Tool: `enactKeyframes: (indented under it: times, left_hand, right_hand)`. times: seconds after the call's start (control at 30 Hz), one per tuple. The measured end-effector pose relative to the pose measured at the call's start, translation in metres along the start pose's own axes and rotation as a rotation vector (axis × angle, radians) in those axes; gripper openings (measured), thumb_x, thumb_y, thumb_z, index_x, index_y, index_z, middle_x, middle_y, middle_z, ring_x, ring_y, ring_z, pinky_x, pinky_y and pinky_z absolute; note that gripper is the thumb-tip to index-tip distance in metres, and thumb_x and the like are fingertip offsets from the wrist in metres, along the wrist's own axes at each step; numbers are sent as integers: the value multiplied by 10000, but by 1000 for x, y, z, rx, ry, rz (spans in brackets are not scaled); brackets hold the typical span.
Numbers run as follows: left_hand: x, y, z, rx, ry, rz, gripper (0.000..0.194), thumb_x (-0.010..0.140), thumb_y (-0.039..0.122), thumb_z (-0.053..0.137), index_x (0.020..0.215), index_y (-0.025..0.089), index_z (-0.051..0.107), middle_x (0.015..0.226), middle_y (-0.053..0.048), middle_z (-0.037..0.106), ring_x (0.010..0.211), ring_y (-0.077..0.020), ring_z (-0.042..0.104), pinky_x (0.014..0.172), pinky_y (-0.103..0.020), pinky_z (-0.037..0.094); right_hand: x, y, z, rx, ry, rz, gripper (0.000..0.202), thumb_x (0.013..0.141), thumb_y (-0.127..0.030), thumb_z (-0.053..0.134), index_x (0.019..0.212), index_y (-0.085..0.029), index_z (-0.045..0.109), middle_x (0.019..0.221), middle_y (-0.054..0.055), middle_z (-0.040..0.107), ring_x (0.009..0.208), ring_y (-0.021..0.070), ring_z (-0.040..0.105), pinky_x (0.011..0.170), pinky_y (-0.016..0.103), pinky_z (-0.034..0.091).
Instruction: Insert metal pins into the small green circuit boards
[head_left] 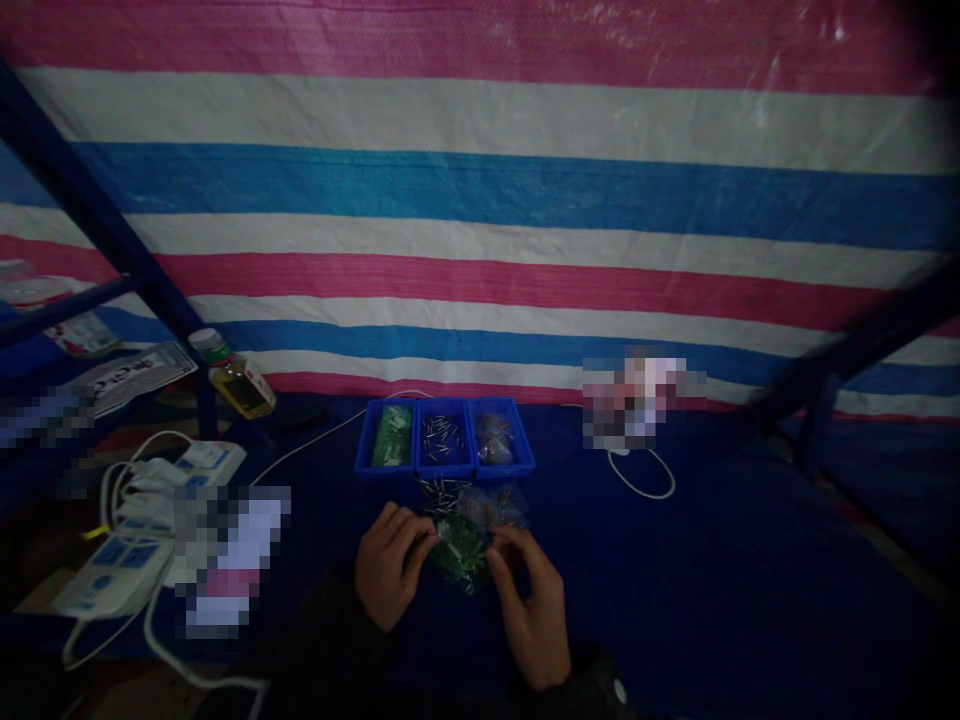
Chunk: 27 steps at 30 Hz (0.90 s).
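Observation:
Between my hands lies a green plastic bag (463,556) with small pale pieces in it. My left hand (391,562) pinches its upper left edge between thumb and fingers. On the other side, my right hand (531,600) has thumb and forefinger closed at the bag's right edge. Just beyond are a loose pile of metal pins (442,494) and a clear bag (504,506). Three joined blue trays stand behind: the left tray (361,440) holds green bags, the middle tray (444,471) metal pins, the right tray (526,446) clear bags.
White power strips (112,578) with plugs and cables are at the left, beside a blurred-out flat item (236,560). A bottle (236,378) of yellow liquid leans at the back left. A white cable loop (652,493) lies at the right. Striped sheeting (480,270) hangs behind the blue table.

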<state>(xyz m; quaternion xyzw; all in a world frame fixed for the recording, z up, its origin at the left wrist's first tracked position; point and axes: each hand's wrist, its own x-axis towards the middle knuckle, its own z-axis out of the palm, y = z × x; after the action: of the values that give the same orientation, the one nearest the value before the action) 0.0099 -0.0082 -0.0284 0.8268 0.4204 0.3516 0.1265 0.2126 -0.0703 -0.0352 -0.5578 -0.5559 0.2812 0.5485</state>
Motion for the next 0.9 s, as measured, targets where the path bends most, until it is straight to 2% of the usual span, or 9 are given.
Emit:
enactKeyframes:
  times: [0.1,0.23,0.47,0.73,0.9]
  left_hand:
    - [-6,7,5,-72,-22,54,174,1027,221,503,942,188,651,887,-69,685,886,-224,599,798,-344,458]
    - [-6,7,6,-129,-64,35,212,1034,234,500,896,187,653,788,-43,664,799,-200,592,721,-308,438]
    - [-5,5,5,-226,-46,24,160,1014,225,558,930,182,687,791,-39,683,789,-189,579,734,-298,442]
    - [-4,4,4,-328,-87,-8,114,975,223,632,942,195,737,782,-31,721,779,-177,620,721,-280,468]
    - [-4,6,3,-316,-95,46,122,970,240,642,910,190,736,744,-29,734,680,-162,603,664,-284,451]
  right_hand:
    - [-1,-3,9,17,-53,-102,206,996,-252,566,1173,-225,669,954,46,702,839,182,682,752,263,533]
    - [-2,-6,16,42,-107,-180,204,1010,-174,530,1078,-236,712,971,46,713,878,177,692,802,269,539]
    - [-1,-3,23,4,-98,-171,182,993,-142,554,1007,-237,708,940,26,718,866,173,693,796,264,534]
    - [0,-1,26,-30,-121,-171,189,993,-131,539,979,-228,700,924,34,697,851,176,681,786,266,522]
    - [-3,-3,27,-61,-106,-159,182,1009,-175,530,888,-214,661,830,22,669,753,165,654,710,254,494]
